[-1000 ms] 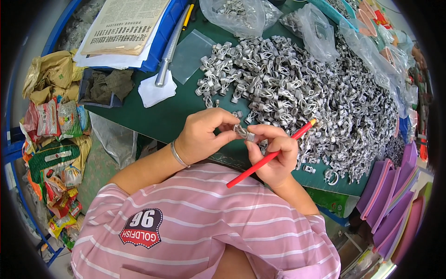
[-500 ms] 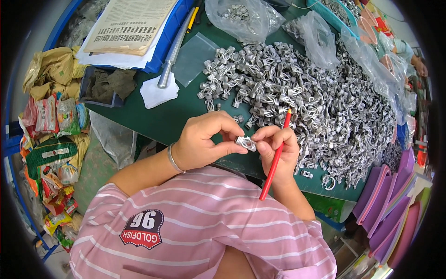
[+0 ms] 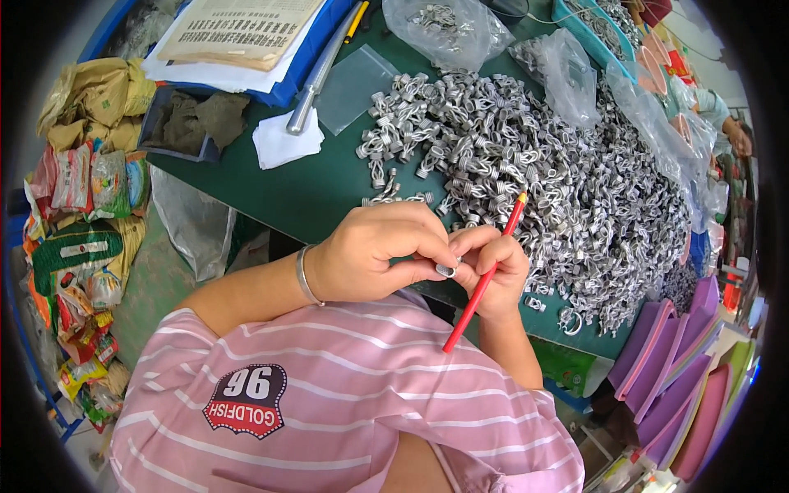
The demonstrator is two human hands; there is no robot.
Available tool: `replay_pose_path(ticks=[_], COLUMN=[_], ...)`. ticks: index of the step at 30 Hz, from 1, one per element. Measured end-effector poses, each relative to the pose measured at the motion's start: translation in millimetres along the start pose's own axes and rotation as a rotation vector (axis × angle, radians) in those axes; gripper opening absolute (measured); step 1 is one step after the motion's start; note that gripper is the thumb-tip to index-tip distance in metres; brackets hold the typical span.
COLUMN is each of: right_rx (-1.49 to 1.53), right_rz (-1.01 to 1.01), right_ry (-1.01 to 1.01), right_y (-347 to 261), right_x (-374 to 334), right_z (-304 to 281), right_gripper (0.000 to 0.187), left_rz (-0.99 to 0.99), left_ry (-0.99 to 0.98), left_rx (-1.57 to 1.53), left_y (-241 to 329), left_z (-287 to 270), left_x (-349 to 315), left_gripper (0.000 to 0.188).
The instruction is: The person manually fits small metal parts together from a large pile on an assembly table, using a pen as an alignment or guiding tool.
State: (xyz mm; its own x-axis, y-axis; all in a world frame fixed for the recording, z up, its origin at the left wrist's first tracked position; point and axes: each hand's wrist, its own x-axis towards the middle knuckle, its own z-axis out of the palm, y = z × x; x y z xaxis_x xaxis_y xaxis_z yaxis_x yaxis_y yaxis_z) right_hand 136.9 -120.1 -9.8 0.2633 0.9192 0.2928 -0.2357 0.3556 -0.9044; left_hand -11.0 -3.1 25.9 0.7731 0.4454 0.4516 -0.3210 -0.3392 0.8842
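My left hand [image 3: 382, 251], with a bangle at the wrist, pinches a small silvery metal ring piece [image 3: 445, 271] between thumb and fingertips. My right hand [image 3: 496, 267] meets it there, its thumb and forefinger pressed at the piece's other side. Most of the piece is hidden by my fingers. A red pencil [image 3: 472, 309] with a yellow tip is also held in my right hand, slanting across the fingers with the tip pointing up and away. Just beyond my hands spreads a large heap of similar looped metal pieces [image 3: 559, 189].
Left of the heap lie a tapered metal rod [image 3: 316, 86], white paper [image 3: 283, 140] and a clear zip bag [image 3: 353, 89]. A blue tray [image 3: 288, 82] holds printed sheets. Plastic bags [image 3: 448, 37] of pieces lie behind. Purple foam-like slabs [image 3: 657, 361] stand at right.
My fingers have closed further over the ring piece, and less of it shows. My left hand has come closer to my right. The pencil's lower end has shifted left. The whole view has shifted slightly.
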Motion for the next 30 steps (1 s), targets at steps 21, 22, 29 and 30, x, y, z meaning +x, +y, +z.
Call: replay_pose_path(ticks=[21, 22, 29, 30], right_rx=[-1.122, -1.212, -1.514, -1.514], right_rz=[-0.139, -0.213, -0.155, -0.156], right_ry=[-0.104, -0.210, -0.362, -0.364], right_y=[-6.7, 0.2, 6.5, 5.8], right_x=[27.1, 33.7, 40.8, 39.0], right_z=[19.9, 14.2, 14.6, 15.4], right_gripper=[0.022, 0.023, 0.021, 0.021], left_rz=[-0.554, -0.555, -0.742, -0.741], left_ry=[0.347, 0.347, 0.384, 0.386], left_rx=[-0.956, -0.959, -0.895, -0.897], left_y=[-14.4, -14.3, -30.7, -28.9], left_z=[-19.6, -22.4, -31.1, -28.7], left_x=[-52.8, -52.5, -62.6, -59.6], left_gripper=[0.009, 0.009, 0.009, 0.009])
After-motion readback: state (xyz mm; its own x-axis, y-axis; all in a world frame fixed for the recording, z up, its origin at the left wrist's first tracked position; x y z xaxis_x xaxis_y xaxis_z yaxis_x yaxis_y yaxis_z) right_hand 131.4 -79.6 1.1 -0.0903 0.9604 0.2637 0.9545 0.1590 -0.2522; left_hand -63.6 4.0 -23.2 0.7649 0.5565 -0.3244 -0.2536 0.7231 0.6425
